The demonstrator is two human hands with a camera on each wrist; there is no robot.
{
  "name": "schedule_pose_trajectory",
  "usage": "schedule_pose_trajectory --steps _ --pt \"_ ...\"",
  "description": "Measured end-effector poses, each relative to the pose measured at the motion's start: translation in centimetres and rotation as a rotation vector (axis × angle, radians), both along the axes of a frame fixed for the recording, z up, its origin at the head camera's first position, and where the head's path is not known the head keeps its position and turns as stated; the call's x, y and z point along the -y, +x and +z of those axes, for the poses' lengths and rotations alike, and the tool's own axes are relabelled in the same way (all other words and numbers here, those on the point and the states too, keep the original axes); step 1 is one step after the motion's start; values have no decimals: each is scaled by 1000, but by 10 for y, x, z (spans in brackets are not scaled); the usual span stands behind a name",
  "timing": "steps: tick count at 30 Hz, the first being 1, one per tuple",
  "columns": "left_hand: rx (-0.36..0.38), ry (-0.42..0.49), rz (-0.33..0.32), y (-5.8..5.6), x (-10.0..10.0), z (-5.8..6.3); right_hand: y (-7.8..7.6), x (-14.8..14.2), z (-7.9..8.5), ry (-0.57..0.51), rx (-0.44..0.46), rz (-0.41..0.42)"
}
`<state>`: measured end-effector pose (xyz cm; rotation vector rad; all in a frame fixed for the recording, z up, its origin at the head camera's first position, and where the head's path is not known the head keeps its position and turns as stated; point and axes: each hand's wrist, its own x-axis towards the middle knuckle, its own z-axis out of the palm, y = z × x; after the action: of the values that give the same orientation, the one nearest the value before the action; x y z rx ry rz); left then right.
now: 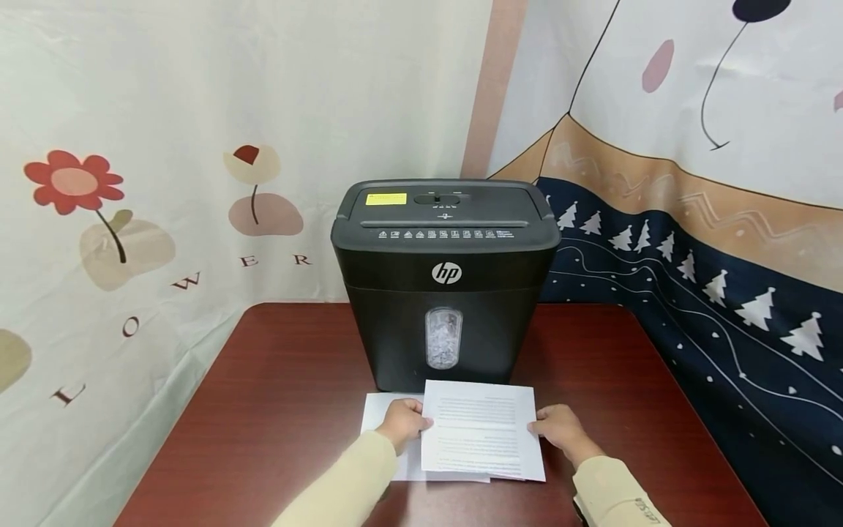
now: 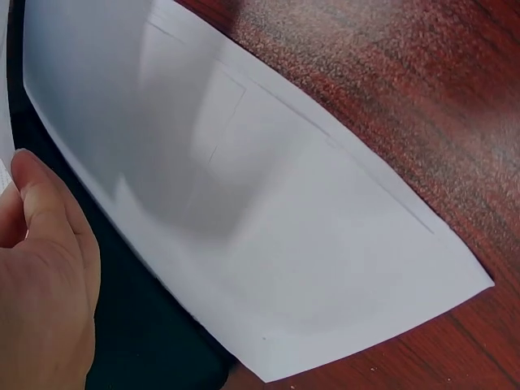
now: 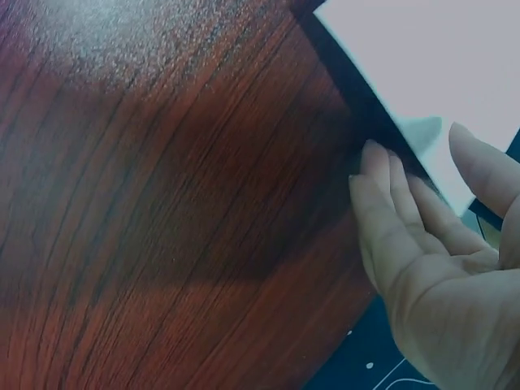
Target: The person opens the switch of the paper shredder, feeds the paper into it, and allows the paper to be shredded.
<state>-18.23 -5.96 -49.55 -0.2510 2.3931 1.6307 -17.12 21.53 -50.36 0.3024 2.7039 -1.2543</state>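
A printed sheet of paper (image 1: 484,432) is held up in front of the black HP paper shredder (image 1: 395,322). My left hand (image 1: 403,421) pinches its left edge between thumb and fingers. At the opposite edge, my right hand (image 1: 560,427) holds the sheet; the right wrist view has the thumb (image 3: 479,166) over the paper and the fingers below. Under and to the left lies more white paper (image 1: 377,411) on the table, partly covered by the held sheet. The left wrist view shows this paper (image 2: 325,268) close up, with the left hand beside it.
The shredder stands at the back middle of the dark red table (image 1: 296,366), its slot (image 1: 444,224) on top and paper shreds (image 1: 444,338) behind a front window. Patterned curtains (image 1: 165,110) hang behind the table and along its right side.
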Motion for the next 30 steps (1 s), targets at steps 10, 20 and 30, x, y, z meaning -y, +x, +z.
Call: schedule_pose_trajectory --steps 10,20,30 --pt "3 100 -12 0 9 9 0 -4 2 -178 34 11" --pt "-52 132 -56 2 16 24 6 -13 16 -289 15 30" --pt "-175 116 -93 1 26 37 10 -15 34 -309 -56 121"
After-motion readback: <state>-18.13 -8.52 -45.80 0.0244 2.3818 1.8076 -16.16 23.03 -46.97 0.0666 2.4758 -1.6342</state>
